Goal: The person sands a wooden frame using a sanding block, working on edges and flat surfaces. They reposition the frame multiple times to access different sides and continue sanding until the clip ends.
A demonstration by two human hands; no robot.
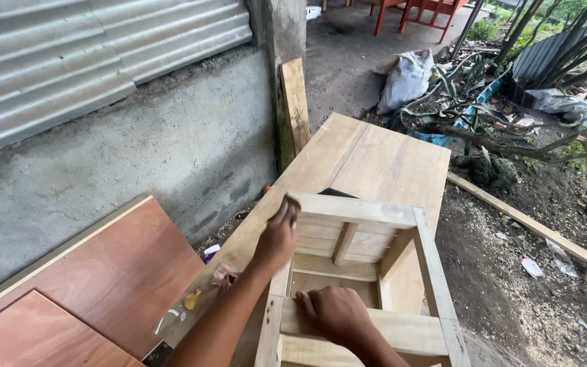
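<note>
We observe the left hand (pixel 276 238) with its grip pinched on a small sandpaper piece (pixel 292 201) at the wooden frame's (pixel 429 265) far corner; the right hand (pixel 334 312) lies released, flat on the near rail.

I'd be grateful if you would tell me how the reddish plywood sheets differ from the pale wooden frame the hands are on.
The reddish plywood sheets are flat, smooth panels lying low by the wall; the pale wooden frame is an open box of joined slats. The sheets are red-brown, the frame light and unfinished. The left hand and right hand rest on the frame; neither touches the sheets. Both are wood.
</note>
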